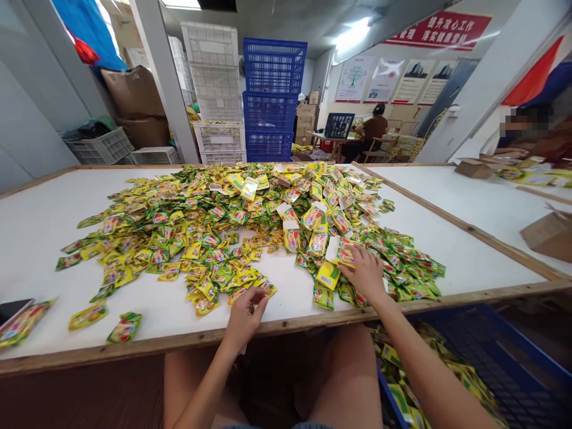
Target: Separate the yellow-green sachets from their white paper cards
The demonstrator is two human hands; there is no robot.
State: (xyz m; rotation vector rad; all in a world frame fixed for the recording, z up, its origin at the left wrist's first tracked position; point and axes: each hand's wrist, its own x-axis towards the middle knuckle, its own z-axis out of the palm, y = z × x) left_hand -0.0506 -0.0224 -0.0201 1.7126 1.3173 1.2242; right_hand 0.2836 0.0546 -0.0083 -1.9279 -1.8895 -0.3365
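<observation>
My right hand [367, 275] has its fingers on a small yellow and red cardboard box [343, 251] whose white end flap stands open. Just below that box lies another yellow box [328, 275] with a barcode. At the table's front edge my left hand [245, 313] is closed, thumb and fingers curled together; whatever is between them is hidden. Yellow sachets [205, 304] lie right beyond it. Green sachets [411, 274] are heaped beside my right hand. More open small boxes [291, 237] rest on the big pile of sachets [214, 208].
The white table [36, 214] has a raised wooden rim [179, 342]. A blue crate [504, 363] with sachets stands below at the right. Stacked blue crates [272, 89] and white crates [212, 77] rise behind. A person [375, 131] sits at the back; another works at the right.
</observation>
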